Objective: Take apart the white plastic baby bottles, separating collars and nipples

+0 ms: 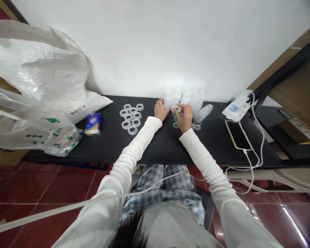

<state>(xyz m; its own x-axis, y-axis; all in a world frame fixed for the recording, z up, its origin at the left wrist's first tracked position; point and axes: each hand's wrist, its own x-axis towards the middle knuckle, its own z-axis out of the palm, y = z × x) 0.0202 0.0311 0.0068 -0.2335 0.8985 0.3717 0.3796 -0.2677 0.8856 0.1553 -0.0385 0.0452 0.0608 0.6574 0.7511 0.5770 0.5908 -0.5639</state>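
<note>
My right hand (185,116) pinches a translucent plastic ring (175,108) between thumb and fingers. Beside it, my left hand (161,111) has its fingers curled against the nearest of several frosted white containers (168,100), its thumb pointing toward the ring. Glare blurs these containers at the wall. Small clear ring-edged pieces (176,125) lie below the hands, partly hidden by my right hand. To the right, clear dome-shaped covers (204,113) rest nested on their side. A cluster of similar translucent rings (128,117) lies flat left of my left arm.
At left a large white plastic bag (41,65), a clear bag with green print (54,134) and a blue packet (93,123) crowd the black table (111,148). A phone (238,135) on a white cable and a white box (237,108) lie at right.
</note>
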